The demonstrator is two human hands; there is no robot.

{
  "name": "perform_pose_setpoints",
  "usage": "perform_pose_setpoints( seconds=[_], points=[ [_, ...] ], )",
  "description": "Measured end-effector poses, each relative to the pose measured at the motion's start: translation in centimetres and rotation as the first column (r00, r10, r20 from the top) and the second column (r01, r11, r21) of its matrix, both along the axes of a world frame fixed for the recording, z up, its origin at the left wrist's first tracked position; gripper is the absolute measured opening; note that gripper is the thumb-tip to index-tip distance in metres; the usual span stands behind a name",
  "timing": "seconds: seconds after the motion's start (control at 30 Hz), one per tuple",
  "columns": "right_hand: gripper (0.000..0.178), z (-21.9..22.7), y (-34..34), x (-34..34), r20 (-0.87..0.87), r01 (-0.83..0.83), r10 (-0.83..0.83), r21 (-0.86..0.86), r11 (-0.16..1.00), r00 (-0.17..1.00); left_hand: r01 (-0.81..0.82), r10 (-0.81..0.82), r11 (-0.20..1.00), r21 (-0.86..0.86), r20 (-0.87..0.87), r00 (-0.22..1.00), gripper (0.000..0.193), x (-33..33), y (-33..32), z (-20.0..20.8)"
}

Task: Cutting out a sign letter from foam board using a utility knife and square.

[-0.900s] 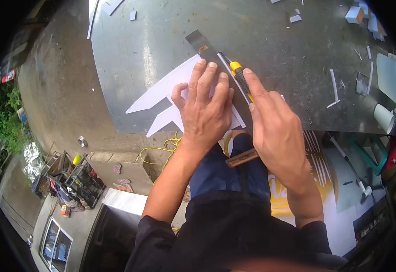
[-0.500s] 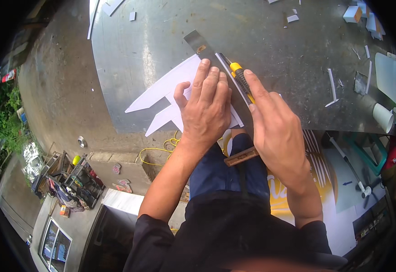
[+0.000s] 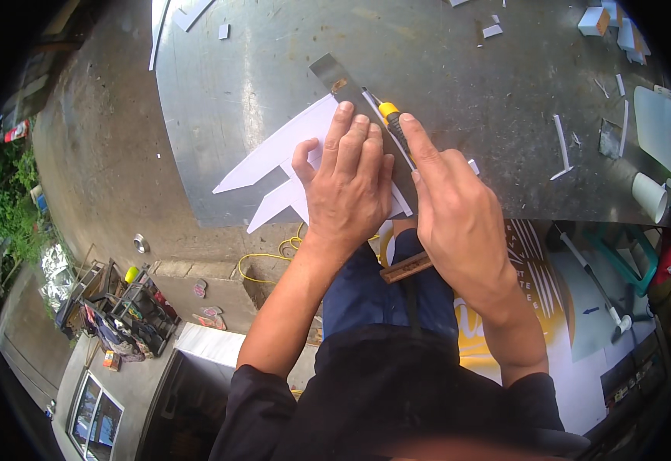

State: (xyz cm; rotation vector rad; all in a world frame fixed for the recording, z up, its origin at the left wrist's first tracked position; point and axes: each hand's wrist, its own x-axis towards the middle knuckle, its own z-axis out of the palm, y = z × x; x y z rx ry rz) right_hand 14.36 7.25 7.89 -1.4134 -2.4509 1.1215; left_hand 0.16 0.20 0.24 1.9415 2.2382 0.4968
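My left hand [image 3: 348, 180] lies flat with fingers stretched. It presses on a flat steel straightedge [image 3: 328, 71] and on a white board piece [image 3: 274, 146] with pointed, angular arms. Most of the straightedge is hidden under the fingers. My right hand [image 3: 458, 207] is closed round a yellow and black utility knife [image 3: 391, 117], index finger laid along its back. The blade end is at the upper end of a narrow white strip [image 3: 404, 200] beside the straightedge. Whether the blade touches the board I cannot tell.
The grey metal tabletop [image 3: 458, 69] carries white scraps [image 3: 559, 146], small white blocks [image 3: 595, 21] and a white cup [image 3: 649, 196] at the right. A brown wooden bar [image 3: 406, 268] lies over my lap. Beneath the table's right side are a hammer [image 3: 596, 284] and printed sheets [image 3: 497, 307].
My right hand and the knife have shifted slightly left, closer to the straightedge. A small white piece now shows beside the right knuckles. My left hand stays pressed in place.
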Motion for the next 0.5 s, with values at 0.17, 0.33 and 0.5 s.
perform_pose_setpoints(
  seconds=[0.17,0.33,0.5],
  points=[
    [0.061,0.3,0.0,-0.2,0.023,-0.034,0.034,0.014,0.999,0.999,-0.005,0.005,1.0,0.002,-0.007,1.0,0.037,0.1,-0.1,-0.2],
    [0.062,0.7,-0.3,-0.7,0.064,-0.043,0.042,0.021,0.999,0.997,-0.007,0.007,1.0,0.015,-0.002,1.0,0.036,0.1,-0.1,-0.3],
    [0.061,0.8,-0.4,-1.3,0.085,-0.043,0.041,0.022,0.999,0.996,-0.012,0.012,1.0,0.017,0.019,1.0,0.035,0.0,-0.1,-0.3]
  ],
)
